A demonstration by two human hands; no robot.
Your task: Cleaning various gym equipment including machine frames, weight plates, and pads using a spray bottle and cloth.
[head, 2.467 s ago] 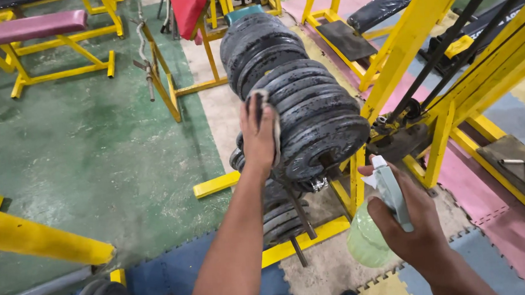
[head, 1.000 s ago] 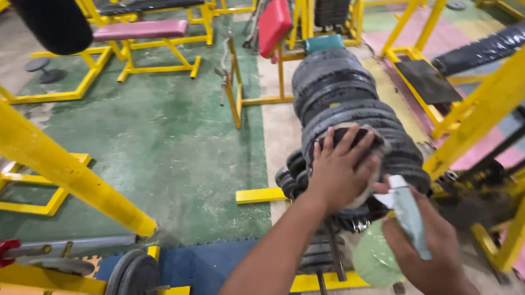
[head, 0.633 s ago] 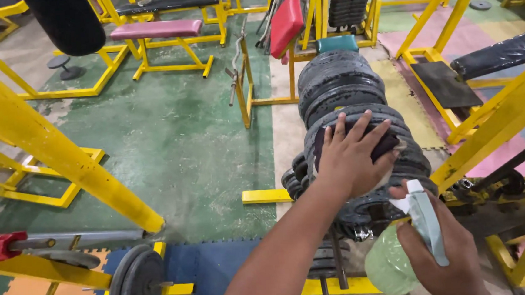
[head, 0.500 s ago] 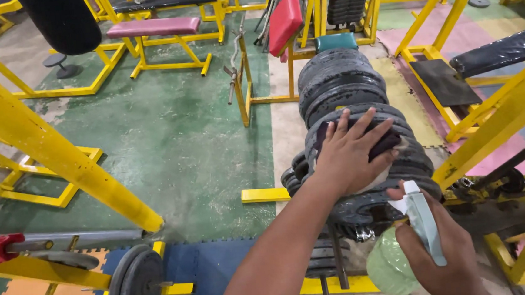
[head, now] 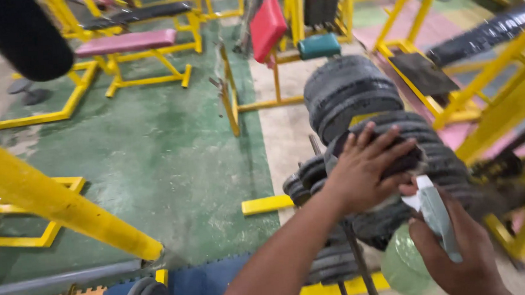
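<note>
The left hand (head: 364, 171) lies flat with its fingers spread, pressing a dark cloth (head: 406, 160) onto the black weight plates (head: 356, 90) stacked on the yellow rack (head: 266, 205). The right hand (head: 463, 253) is wrapped tight around a green spray bottle (head: 406, 263), just below the plates, near the rack's bottom edge.

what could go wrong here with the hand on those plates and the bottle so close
1. The left hand presses a dark cloth flat on the rims of the stacked weight plates; fingers could slip into the gaps between plates and get pinched if one shifts.
2. The right hand holds the green spray bottle with its nozzle almost touching the left hand, so spray might hit skin rather than plates.
</note>
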